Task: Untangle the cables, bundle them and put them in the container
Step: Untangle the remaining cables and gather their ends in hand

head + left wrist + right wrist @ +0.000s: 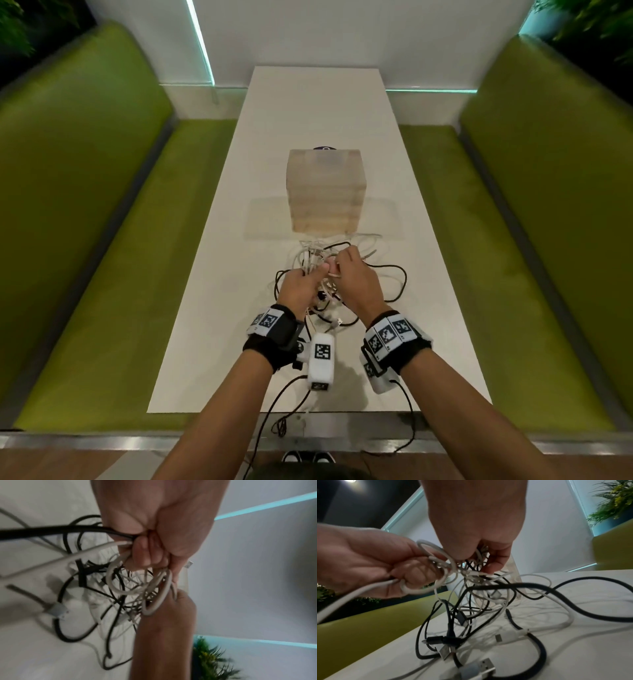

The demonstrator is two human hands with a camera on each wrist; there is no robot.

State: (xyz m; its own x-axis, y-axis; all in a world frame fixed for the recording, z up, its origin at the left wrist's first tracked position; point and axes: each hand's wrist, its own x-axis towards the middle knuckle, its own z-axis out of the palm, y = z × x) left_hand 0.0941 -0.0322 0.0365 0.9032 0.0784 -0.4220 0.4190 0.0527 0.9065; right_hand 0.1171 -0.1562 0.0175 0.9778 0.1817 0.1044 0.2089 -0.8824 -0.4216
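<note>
Head view shows both hands raised close together over a tangle of cables point(337, 274) on the near half of a long white surface point(404, 192). The left hand point(298, 286) is curled in a fist round several white loops and a black strand; the left wrist view shows its fingers point(144, 555) folded tight over white coils point(154, 586), with a black cable point(51, 530) and a white one running out to the side. The right hand point(356, 279) reaches down into the knot just beside the left, its fingertips point(494, 566) pinching thin white strands at the top of the tangle. Part of the tangle hangs lifted from the two hands; the rest lies on the surface, black point(573, 596) and white point(544, 627) strands crossing each other, with USB plugs point(485, 666) loose at the near edge. The container point(325, 192), a tall translucent box, stands upright on the surface just beyond the cables, apart from both hands. Green benches point(85, 205) run along both sides. Tagged bands point(390, 334) sit on both wrists.
</note>
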